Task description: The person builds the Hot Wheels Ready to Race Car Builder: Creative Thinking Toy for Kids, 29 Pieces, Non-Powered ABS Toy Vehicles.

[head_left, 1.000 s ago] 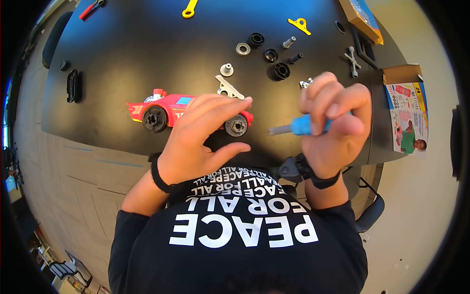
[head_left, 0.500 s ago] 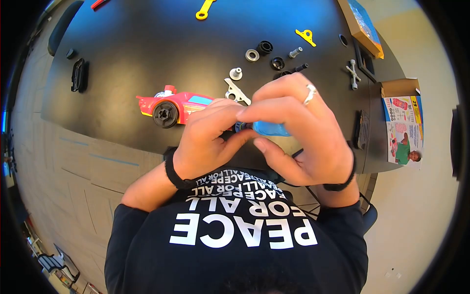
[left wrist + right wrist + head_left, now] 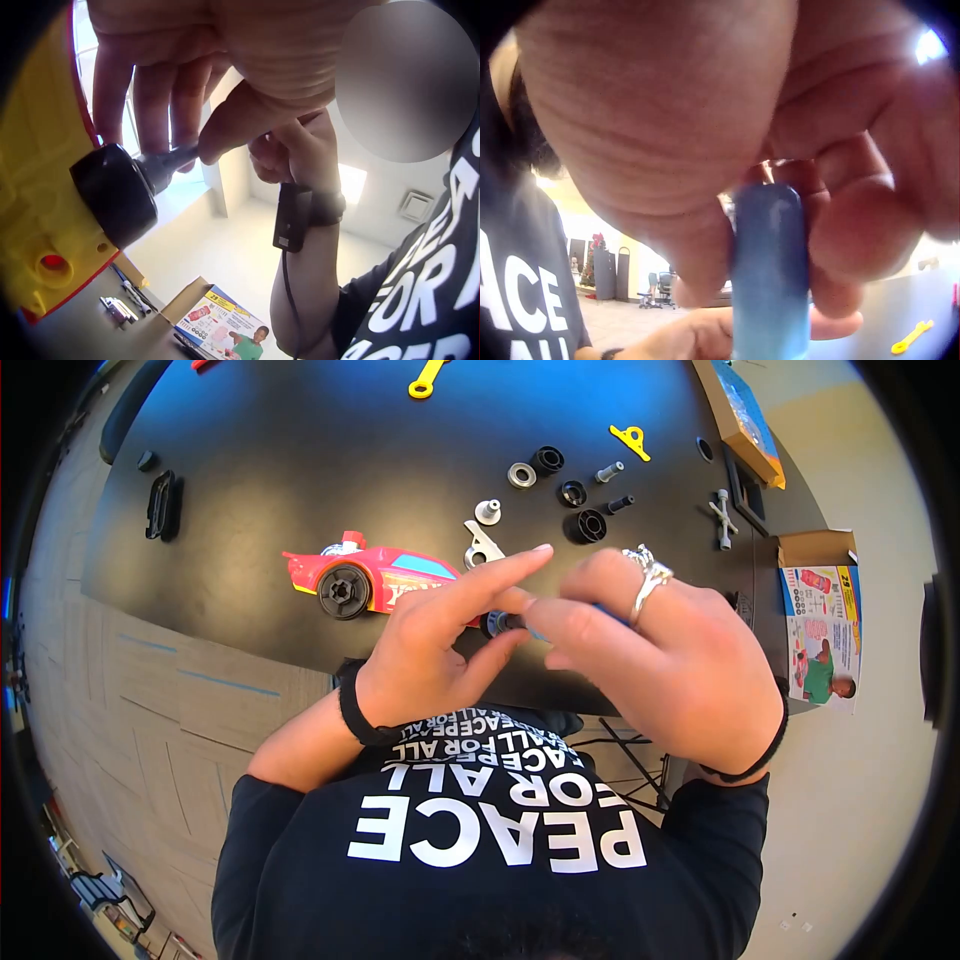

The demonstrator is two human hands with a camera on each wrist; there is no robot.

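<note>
My right hand (image 3: 680, 665), wearing a silver ring, grips the blue handle of a toy screwdriver (image 3: 771, 277). The screwdriver's grey shaft meets the hub of the black front wheel (image 3: 116, 195) on a red toy car (image 3: 410, 575). My left hand (image 3: 425, 650) is at the car's front end, hiding much of that wheel in the head view. Its index finger points out straight, while the thumb and another fingertip lie on either side of the shaft. The yellow underside (image 3: 45, 180) of the car faces the left wrist camera.
Beyond the car lie a grey-white bracket (image 3: 482, 546), a grey peg (image 3: 487, 512), several black wheel parts (image 3: 586, 526) and a yellow plate (image 3: 630, 442). At the right are a grey cross wrench (image 3: 723, 518) and an open toy box (image 3: 820, 610). A yellow wrench (image 3: 428, 378) lies far off.
The right hand has brought the screwdriver left to the front wheel, then rolled over so its back faces up. The left thumb has closed in on the shaft; its index finger has straightened again.
</note>
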